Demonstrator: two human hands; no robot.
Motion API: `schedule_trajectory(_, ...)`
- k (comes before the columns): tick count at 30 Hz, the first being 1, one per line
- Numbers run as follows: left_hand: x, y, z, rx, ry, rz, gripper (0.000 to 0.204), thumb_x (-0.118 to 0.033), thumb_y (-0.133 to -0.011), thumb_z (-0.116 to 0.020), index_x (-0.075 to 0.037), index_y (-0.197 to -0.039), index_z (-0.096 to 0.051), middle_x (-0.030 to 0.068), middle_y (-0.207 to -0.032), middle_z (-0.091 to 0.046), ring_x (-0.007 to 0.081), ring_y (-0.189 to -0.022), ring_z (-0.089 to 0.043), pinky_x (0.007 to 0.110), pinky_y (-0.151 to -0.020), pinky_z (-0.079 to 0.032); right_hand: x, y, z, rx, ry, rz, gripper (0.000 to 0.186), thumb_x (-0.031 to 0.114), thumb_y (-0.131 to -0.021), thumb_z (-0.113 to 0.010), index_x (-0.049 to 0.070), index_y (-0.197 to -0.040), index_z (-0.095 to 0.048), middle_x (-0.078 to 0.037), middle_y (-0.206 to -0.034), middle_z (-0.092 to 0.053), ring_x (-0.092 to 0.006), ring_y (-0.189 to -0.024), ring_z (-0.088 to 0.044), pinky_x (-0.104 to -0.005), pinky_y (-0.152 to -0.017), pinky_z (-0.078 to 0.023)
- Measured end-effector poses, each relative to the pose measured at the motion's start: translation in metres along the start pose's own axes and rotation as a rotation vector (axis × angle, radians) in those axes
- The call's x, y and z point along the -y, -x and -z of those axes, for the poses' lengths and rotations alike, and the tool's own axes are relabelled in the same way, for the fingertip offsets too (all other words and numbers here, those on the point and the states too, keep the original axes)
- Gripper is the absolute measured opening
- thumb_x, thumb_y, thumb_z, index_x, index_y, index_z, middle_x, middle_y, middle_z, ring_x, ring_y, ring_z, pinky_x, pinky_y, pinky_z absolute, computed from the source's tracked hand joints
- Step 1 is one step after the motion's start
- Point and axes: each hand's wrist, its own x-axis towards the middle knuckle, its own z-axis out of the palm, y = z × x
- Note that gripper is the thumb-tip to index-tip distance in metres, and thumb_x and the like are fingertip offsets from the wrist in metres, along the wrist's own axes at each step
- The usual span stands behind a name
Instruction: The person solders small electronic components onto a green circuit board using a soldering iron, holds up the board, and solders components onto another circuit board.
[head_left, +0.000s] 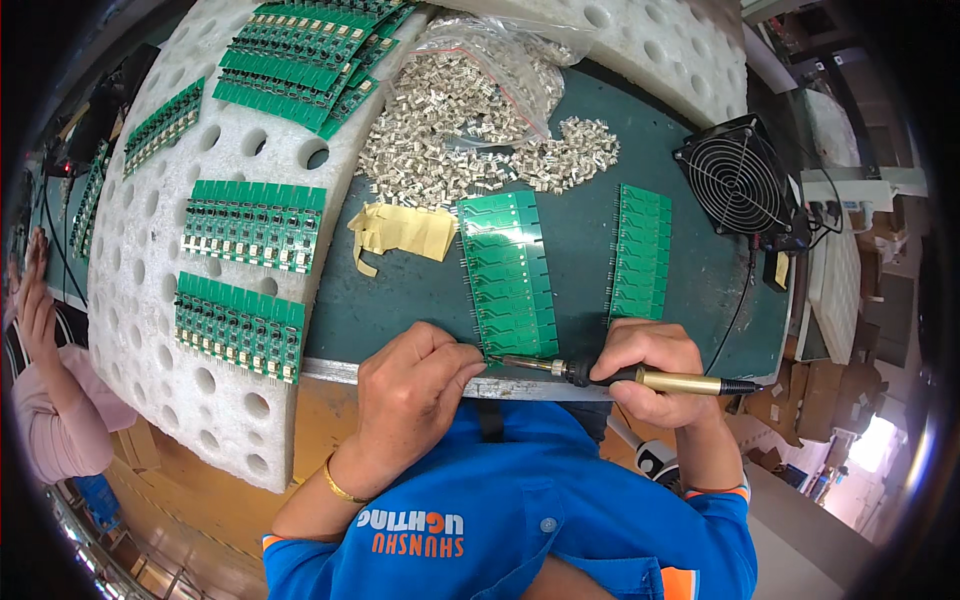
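My right hand (655, 370) is closed round a soldering iron (680, 382) with a brass-coloured section, its tip pointing left. That tip lies across the near end of a green circuit board panel (507, 275), which has a row of pins down its left side. At the panel's near left corner, my left hand (415, 385) is closed, thumb and forefinger pinched together. What it pinches is too small to make out. A second green panel (640, 255) lies farther right, just beyond my right hand. Crumpled yellow tape or paper (405, 232) is left of the first panel.
Small white connectors (440, 130) spill from a clear plastic bag (500, 75) at the back. White foam with holes (235, 400) holds several populated boards (250, 225) on the left. A black fan (737, 180) stands at right. Another person's hand (37, 310) is at far left.
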Motion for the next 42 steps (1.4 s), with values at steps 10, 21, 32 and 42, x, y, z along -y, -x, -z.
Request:
schedule_trajectory(10,0.000,0.000,-0.001,0.013,-0.011,-0.006,0.017,0.001,-0.070,-0.079,-0.004,-0.083,-0.071,0.0088,-0.075,-0.063,0.0235,-0.067,-0.064,0.033,-0.057,-0.051,0.005,-0.002,-0.001,0.016,0.040,0.016,0.017,0.005,-0.072,-0.068,0.003,-0.089,-0.068,-0.008,-0.073,-0.065,-0.0237,-0.060,-0.058,-0.0357,-0.056,-0.045)
schedule_trajectory(21,0.000,0.001,0.000,0.016,0.034,0.009,0.016,0.002,-0.071,-0.079,-0.003,-0.084,-0.071,0.0090,-0.076,-0.063,0.0222,-0.067,-0.063,0.031,-0.058,-0.050,0.007,-0.001,-0.002,0.048,0.098,0.077,0.017,0.006,-0.074,-0.068,0.003,-0.091,-0.067,-0.009,-0.071,-0.064,-0.0246,-0.060,-0.059,-0.0360,-0.055,-0.045)
schedule_trajectory(32,-0.005,0.005,0.007,-0.102,0.160,0.156,0.010,-0.004,-0.094,-0.065,-0.001,-0.091,-0.055,0.0033,-0.078,-0.055,0.0097,-0.068,-0.053,0.024,-0.059,-0.043,0.012,0.022,-0.001,-0.155,0.052,0.184,0.021,0.008,-0.077,-0.070,0.000,-0.096,-0.065,-0.012,-0.076,-0.063,-0.0245,-0.060,-0.058,-0.0363,-0.055,-0.045)
schedule_trajectory(42,-0.006,-0.002,0.002,-0.167,0.239,0.384,0.012,-0.005,-0.092,-0.068,0.001,-0.092,-0.057,0.0029,-0.070,-0.058,0.0059,-0.058,-0.047,0.025,-0.052,-0.040,-0.008,0.008,-0.061,-0.307,0.465,0.348,0.033,0.005,-0.076,-0.075,0.010,-0.107,-0.066,-0.008,-0.077,-0.053,-0.0243,-0.062,-0.054,-0.0349,-0.054,-0.043)
